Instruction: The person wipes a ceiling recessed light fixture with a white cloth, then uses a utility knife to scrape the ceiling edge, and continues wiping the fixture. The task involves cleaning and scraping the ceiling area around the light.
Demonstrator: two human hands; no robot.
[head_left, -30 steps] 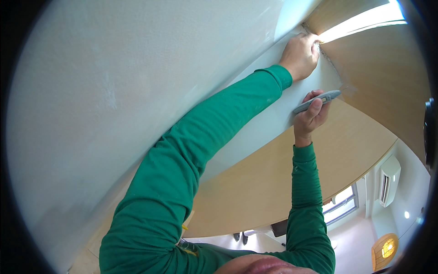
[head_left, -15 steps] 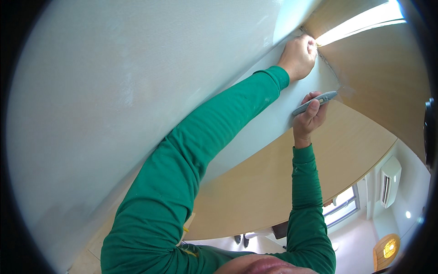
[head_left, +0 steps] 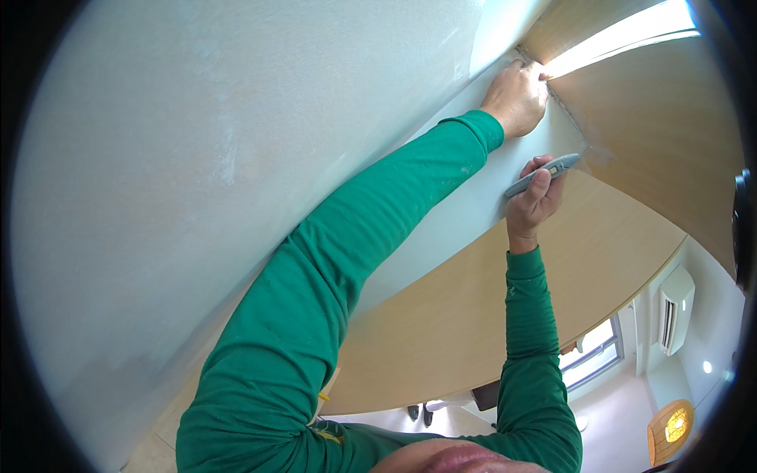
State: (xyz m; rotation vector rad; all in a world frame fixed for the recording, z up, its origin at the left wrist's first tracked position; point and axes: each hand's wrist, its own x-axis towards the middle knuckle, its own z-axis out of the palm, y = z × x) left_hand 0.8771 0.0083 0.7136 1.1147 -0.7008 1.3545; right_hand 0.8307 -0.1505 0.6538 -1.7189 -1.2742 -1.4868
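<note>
Right hand point(head_left: 538, 197) clenches a grey utility knife point(head_left: 542, 175); left hand point(head_left: 516, 98) pinches pale wallpaper point(head_left: 489, 197).

Bright daylight glaring from overexposed light strip point(head_left: 623, 39) at top right; fisheye edges bending, black vignette surrounding.

Clad in a bright green long-sleeved top, ribbed cuffs snug at both wrists, left sleeve point(head_left: 331, 284) creased along the forearm and flecked with pale dust, right sleeve point(head_left: 530, 347) similarly speckled, small yellow mark near the chest, bare left hand point(head_left: 516, 98) and right hand point(head_left: 536, 197).
</note>
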